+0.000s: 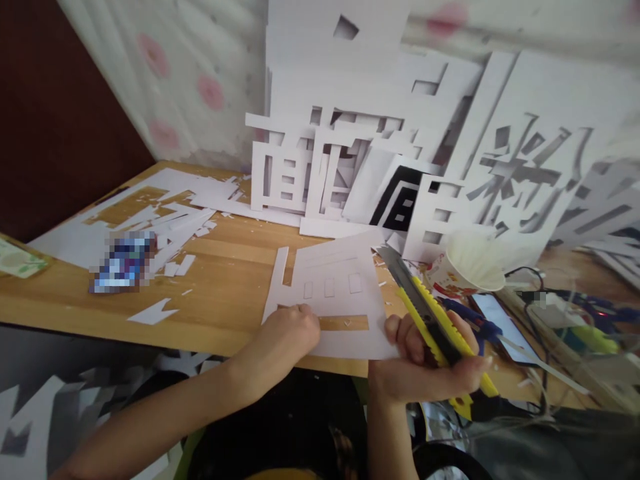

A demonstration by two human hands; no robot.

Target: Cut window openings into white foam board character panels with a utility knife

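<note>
My right hand [420,360] is wrapped round a yellow and black utility knife [429,313], its blade extended up and to the left, above the right edge of a white board sheet [330,260]. The sheet lies at the table's front edge, with small rectangles and lines drawn on it. Two narrow slots are cut through it and show the wood below. My left hand [296,330] rests over the sheet's lower left with the fingers curled in, beside the lower slot. Whatever those fingers hold, if anything, is hidden.
Cut-out white boards [285,173] lean against the curtain at the back. A paper cup [455,267], a blue glue gun [473,320], a phone [507,327] and cables stand at right. Left on the wooden table [220,320] are a pixelated phone-like object [125,260] and scraps [155,311].
</note>
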